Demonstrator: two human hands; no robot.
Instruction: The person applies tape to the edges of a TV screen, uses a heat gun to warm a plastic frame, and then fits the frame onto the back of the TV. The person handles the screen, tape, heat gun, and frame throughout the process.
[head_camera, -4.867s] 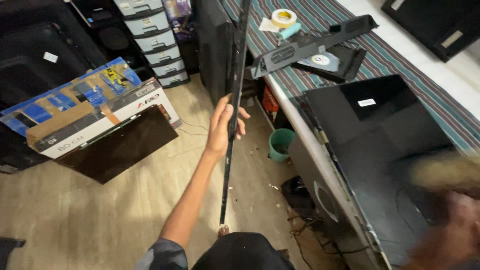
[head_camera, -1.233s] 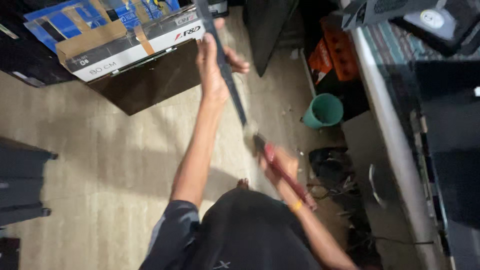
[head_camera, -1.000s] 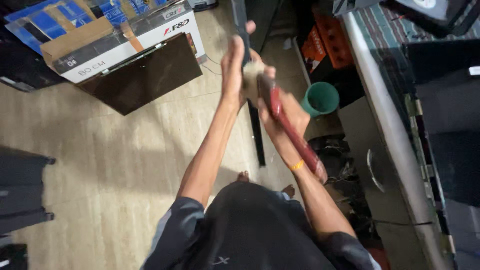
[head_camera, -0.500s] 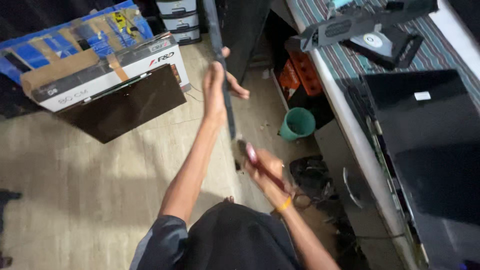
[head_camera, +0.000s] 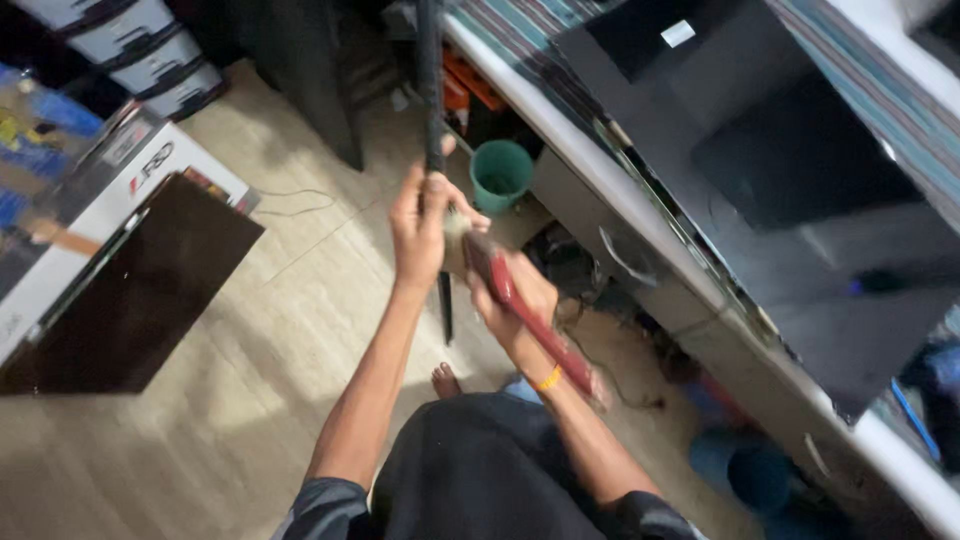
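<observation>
My left hand (head_camera: 418, 228) grips a long thin black strip (head_camera: 433, 120) that stands nearly upright, its lower end near the floor by my bare foot. My right hand (head_camera: 520, 298) holds a brush with a red handle (head_camera: 530, 320); its pale bristle end (head_camera: 458, 228) rests against the strip just beside my left hand. An orange band sits on my right wrist. The frame is blurred by motion.
A workbench with a striped cloth (head_camera: 520, 30) runs along the right, with a large black flat panel (head_camera: 800, 170) lying on it. A green bucket (head_camera: 501, 175) stands under the bench. A dark panel (head_camera: 130, 290) and cardboard boxes (head_camera: 90, 170) lie on the floor at left.
The view has swung right toward the bench. My right hand has brought the brush up along the strip to my left hand, which keeps its grip.
</observation>
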